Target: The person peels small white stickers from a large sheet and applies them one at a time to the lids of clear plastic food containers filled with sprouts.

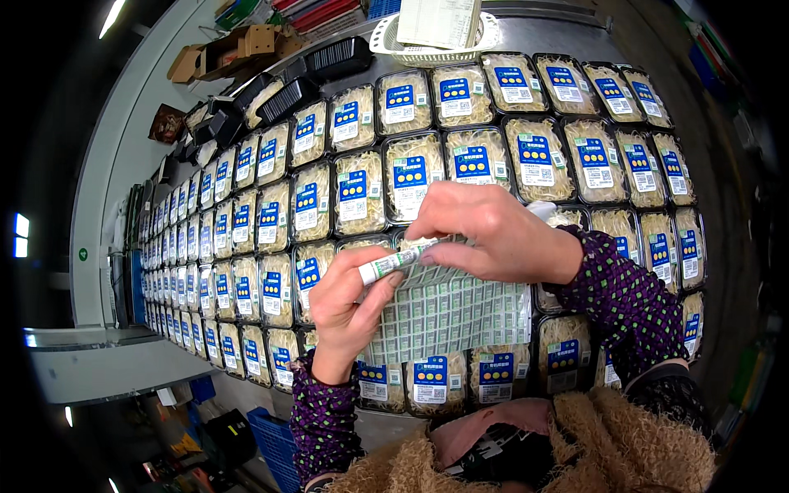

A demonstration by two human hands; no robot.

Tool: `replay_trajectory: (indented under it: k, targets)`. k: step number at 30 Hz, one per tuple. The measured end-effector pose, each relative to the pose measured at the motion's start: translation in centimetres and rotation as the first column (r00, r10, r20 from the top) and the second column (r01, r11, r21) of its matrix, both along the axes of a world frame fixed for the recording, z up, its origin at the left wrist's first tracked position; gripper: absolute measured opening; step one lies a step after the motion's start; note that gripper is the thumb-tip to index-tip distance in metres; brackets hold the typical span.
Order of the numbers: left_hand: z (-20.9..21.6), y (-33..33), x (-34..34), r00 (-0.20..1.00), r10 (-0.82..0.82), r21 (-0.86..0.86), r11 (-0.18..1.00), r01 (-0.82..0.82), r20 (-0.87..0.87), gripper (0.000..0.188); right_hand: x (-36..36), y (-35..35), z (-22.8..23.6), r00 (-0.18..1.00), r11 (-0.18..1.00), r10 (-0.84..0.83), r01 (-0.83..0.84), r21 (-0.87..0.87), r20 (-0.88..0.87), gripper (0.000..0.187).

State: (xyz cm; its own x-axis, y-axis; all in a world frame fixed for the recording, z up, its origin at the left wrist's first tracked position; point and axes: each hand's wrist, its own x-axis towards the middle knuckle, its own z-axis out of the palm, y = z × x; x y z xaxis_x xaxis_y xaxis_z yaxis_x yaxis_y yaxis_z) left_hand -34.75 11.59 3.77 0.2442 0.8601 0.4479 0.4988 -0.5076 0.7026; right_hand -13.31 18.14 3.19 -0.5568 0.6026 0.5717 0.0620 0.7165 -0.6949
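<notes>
My left hand (349, 304) holds a sheet of small green-and-white stickers (460, 316) from below, thumb pressed on its upper left corner. My right hand (489, 234) pinches one narrow sticker (393, 263) and lifts it off the sheet's top edge. Both hands hover over rows of black trays of pale bean sprouts (415, 168) sealed in clear film, each with a blue label. The sheet hides a few trays beneath it.
The packed trays cover a long metal table (538, 37) running away to the left. Empty black trays (329, 62) and a cardboard box (234, 49) sit at the far end. A white basket (427, 45) holds a paper. Blue crates (275, 444) stand on the floor below.
</notes>
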Motion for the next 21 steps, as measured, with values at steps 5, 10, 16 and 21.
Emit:
replay_trajectory:
  k: [5,10,16,21]
  targets:
    - [0.4,0.6,1.1,0.998,-0.048,0.056,0.997,0.051,-0.038,0.015,0.1,-0.7,-0.1,0.999,0.999,-0.045,0.045,0.014,-0.001,0.017]
    - [1.0,0.8,1.3,0.995,-0.025,0.128,0.991,0.038,-0.101,0.015,-0.3,-0.6,0.5,0.991,0.985,-0.134,0.13,0.113,0.029,0.017]
    - [1.5,0.4,1.7,0.991,0.067,0.069,0.996,-0.059,-0.113,0.013,-0.3,-1.1,0.4,0.972,0.955,-0.235,0.226,0.194,0.024,0.019]
    - [0.9,0.5,2.4,0.984,0.171,-0.158,0.974,-0.16,0.057,0.007,-0.1,-1.0,0.1,0.943,0.906,-0.333,0.322,0.276,-0.008,0.019]
